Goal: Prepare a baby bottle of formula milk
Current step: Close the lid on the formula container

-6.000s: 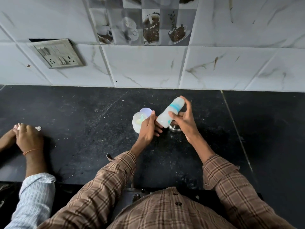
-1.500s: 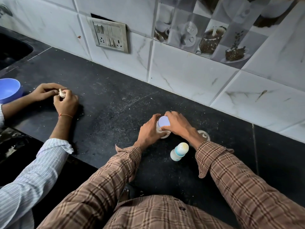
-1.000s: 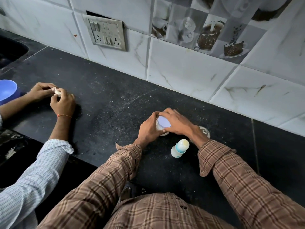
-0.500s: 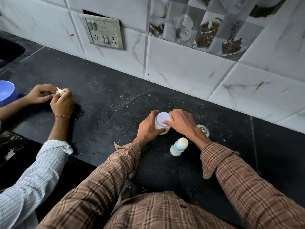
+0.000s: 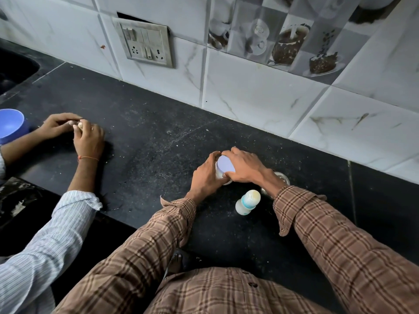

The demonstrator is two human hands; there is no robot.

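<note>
A small white formula jar with a pale lilac lid [image 5: 225,164] stands on the black counter [image 5: 147,155]. My left hand [image 5: 205,176] wraps around the jar's left side. My right hand [image 5: 246,167] lies over the lid's right edge, fingers curled on its rim. A white baby bottle [image 5: 247,202] with a teal ring and clear cap stands upright just in front of my right wrist, touched by neither hand.
A small steel cup [image 5: 282,176] sits behind my right wrist, mostly hidden. At the left, another person's hands [image 5: 88,137] work on a small pale item beside a blue bowl [image 5: 10,125]. A switch plate [image 5: 146,44] hangs on the tiled wall. A sink lies far left.
Six seconds ago my right hand held the bottle and my left the open jar. Now the bottle stands on the counter and both hands grip the lidded jar, barely shifting over the last second.
</note>
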